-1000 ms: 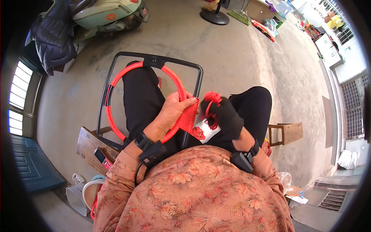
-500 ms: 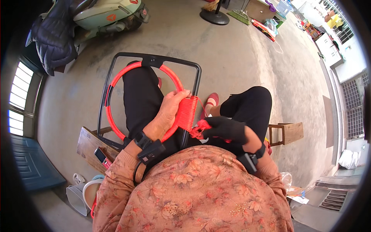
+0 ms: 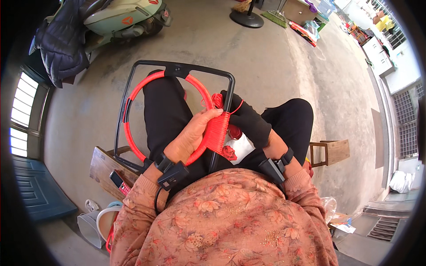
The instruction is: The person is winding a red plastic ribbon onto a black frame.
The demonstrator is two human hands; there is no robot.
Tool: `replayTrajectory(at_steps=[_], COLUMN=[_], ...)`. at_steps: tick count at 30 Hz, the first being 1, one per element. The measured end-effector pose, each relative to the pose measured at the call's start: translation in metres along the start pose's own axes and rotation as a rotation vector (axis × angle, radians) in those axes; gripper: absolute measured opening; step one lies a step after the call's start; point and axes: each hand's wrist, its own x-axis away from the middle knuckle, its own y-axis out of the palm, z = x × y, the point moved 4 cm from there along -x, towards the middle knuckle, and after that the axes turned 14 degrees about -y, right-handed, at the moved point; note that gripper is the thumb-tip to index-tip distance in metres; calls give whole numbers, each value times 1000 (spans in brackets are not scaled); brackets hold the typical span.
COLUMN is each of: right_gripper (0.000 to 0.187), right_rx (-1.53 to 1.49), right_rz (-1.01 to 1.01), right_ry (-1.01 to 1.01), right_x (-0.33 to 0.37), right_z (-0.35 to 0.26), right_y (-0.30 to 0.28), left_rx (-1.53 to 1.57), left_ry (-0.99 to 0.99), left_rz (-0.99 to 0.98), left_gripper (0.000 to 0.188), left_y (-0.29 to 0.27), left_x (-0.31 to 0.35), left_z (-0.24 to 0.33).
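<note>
A black square metal frame (image 3: 232, 84) with a round inner ring (image 3: 200, 88) rests across my lap. Red cord covers much of the ring, and a dense red cord winding (image 3: 216, 133) bridges the ring and the frame's right bar. My bare left hand (image 3: 191, 133) is closed on the ring at this winding, thumb on top. Beside the right bar, my black-gloved right hand (image 3: 249, 119) reaches past it, fingers partly hidden, closed on a bunch of red cord (image 3: 217, 100) showing inside the frame. A strand loops over the bar. Another red clump (image 3: 229, 153) hangs by the winding's lower end.
A wooden stool (image 3: 335, 152) stands right of my leg. At left, a phone (image 3: 117, 178) lies on a wooden board (image 3: 103, 166), with pale buckets (image 3: 91, 226) below. A scooter (image 3: 120, 17) and a round black stand base (image 3: 246, 20) stand farther off.
My right hand has moved up and left, from below the winding to the right bar. The red bunch now shows inside the frame. My left hand keeps its grip.
</note>
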Motion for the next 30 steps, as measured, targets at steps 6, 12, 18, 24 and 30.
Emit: replayTrajectory(at_steps=[6,12,18,24,30], right_gripper=[59,42,30,35,54], right_rx=[-62,-15,-55,149,1059], right_rz=[108,497,541,414,33], right_ry=[-17,-2,-4,120,194], right_x=[6,27,30,17,-21], right_z=[1,-11,-16,-47,-66], right_y=[-8,-1,-8,-9,6], left_rx=[160,44,88,24,-151], left_ry=[-36,215,179,125,142], left_rz=[-59,-45,-48,-53,-57], left_gripper=[15,19,21,22,32], left_y=[-1,-5,0,6,7], left_x=[-3,-6,-4,-2,-2], left_z=[-1,7,5,8,7])
